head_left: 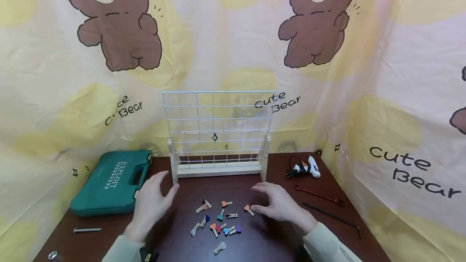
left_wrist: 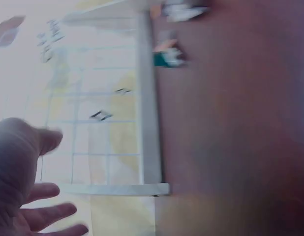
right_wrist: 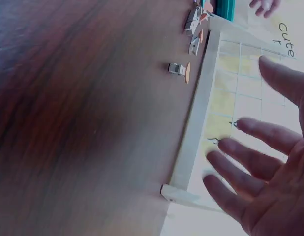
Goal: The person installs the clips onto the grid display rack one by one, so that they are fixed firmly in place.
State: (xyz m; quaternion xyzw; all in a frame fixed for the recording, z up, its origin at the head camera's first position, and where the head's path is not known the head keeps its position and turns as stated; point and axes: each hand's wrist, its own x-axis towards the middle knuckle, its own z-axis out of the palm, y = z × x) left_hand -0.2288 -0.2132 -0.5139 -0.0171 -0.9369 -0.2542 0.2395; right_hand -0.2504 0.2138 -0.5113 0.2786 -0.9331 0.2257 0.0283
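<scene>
Clock faces read from the head view, 12 pointing away from the person.

Left hand [head_left: 151, 200]: fingers extended and spread, thumb apart from them, grasp unfilled. The scatter of small clothespins [head_left: 219, 229] lies at its 3 to 4 o'clock, with bare tabletop [head_left: 225, 187] between hand and nearest pin. The left wrist view is blurred.

Right hand [head_left: 277, 203]: fingers lightly bent and parted, palm likewise unfilled. Scatter at its 8 to 9 o'clock. Closest is an orange-heart clothespin [head_left: 247, 208], at 9 o'clock, just beside the thumb tip as seen from the head; the right wrist view shows a gap between hand and pins.

Within the scatter: pins lie at mixed angles, tops orange, blue, teal, red and purple; a pale-topped clothespin [head_left: 220, 248] sits apart at the group's 6 o'clock.

White wire-grid rack [head_left: 218, 171] stands upright at the scatter's 12; at 1 to 2 from the left hand, 10 to 11 from the right.

Green case [head_left: 94, 199] at the left hand's 10, bolt [head_left: 87, 230] at its 8. From the right hand: white glue gun [head_left: 313, 167] at 1 to 2, red wrench [head_left: 318, 195] near 3.
</scene>
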